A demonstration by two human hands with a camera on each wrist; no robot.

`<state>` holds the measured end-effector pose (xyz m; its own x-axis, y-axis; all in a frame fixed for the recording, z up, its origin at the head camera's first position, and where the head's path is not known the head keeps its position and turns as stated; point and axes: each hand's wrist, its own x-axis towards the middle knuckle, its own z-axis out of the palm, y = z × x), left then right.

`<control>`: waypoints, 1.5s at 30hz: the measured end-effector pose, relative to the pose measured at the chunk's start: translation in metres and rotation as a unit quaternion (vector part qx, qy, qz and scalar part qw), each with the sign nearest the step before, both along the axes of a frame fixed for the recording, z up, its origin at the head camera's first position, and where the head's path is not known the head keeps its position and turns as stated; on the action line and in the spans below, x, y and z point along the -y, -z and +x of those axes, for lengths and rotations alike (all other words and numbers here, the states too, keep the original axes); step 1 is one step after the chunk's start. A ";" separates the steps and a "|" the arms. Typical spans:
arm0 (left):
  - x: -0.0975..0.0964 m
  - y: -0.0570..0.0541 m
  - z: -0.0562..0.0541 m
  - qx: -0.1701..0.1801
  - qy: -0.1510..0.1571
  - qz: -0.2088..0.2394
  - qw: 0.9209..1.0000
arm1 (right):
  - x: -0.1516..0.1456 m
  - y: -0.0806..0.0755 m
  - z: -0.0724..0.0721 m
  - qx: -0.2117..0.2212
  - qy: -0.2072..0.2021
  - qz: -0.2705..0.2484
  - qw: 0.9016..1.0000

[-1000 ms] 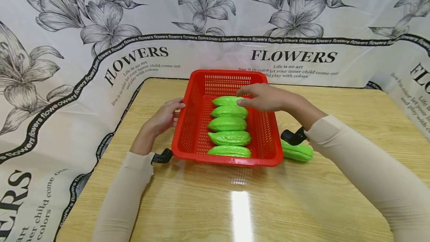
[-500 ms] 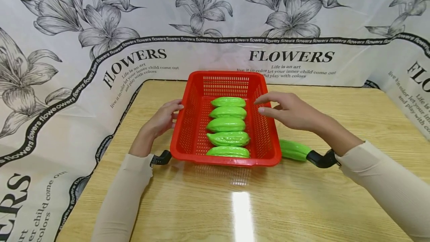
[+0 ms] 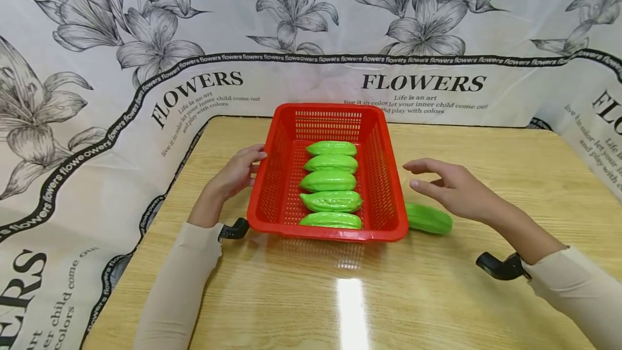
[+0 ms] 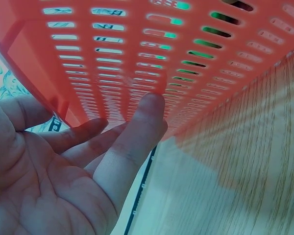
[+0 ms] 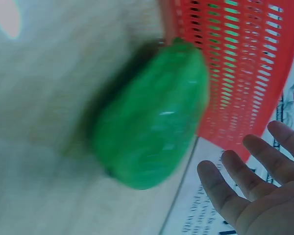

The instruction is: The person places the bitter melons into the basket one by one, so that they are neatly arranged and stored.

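Observation:
A red plastic basket [image 3: 328, 234] with slotted walls stands on the table. Inside, several shiny bright green gourds [image 3: 328, 181], ridged and pointed, lie crosswise in a row. My left hand [image 3: 236, 174] holds the basket's left side, thumb at the rim; in the left wrist view its fingers [image 4: 150, 110] touch the slotted outer wall. My right hand [image 3: 449, 185] hovers right of the basket, fingers loosely bent and holding nothing. Below it, another green gourd [image 3: 430, 219] lies on the table against the basket's right side; the right wrist view shows this gourd [image 5: 154, 117] close up, somewhat blurred.
The wooden table [image 3: 291, 296] has a bright light reflection near the front. A white cloth [image 3: 311, 82] printed with flowers and lettering hangs behind it and along the left side. A black wrist camera mount [image 3: 500, 266] juts from the right sleeve.
My right hand has moved out of the basket, from over the farthest gourd, to the right and nearer, above the gourd outside. The left hand and basket have stayed in place.

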<state>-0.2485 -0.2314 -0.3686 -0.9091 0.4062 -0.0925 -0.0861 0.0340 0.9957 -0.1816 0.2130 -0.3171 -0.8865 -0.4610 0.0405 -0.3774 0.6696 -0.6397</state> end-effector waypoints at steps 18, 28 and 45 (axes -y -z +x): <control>-0.002 0.000 -0.001 0.007 -0.002 0.003 1.000 | -0.020 0.054 0.030 0.008 0.004 0.001 1.000; -0.001 0.000 0.000 0.002 -0.002 -0.005 1.000 | -0.018 0.056 0.031 -0.029 0.003 0.044 0.999; 0.000 0.002 -0.002 -0.008 0.003 -0.011 1.000 | -0.021 0.059 0.033 -0.035 0.019 0.051 0.998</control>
<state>-0.2501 -0.2313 -0.3702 -0.9082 0.4094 -0.0872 -0.0698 0.0573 0.9959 -0.1489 0.2339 -0.3765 -0.9003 -0.4315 0.0580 -0.3919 0.7452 -0.5395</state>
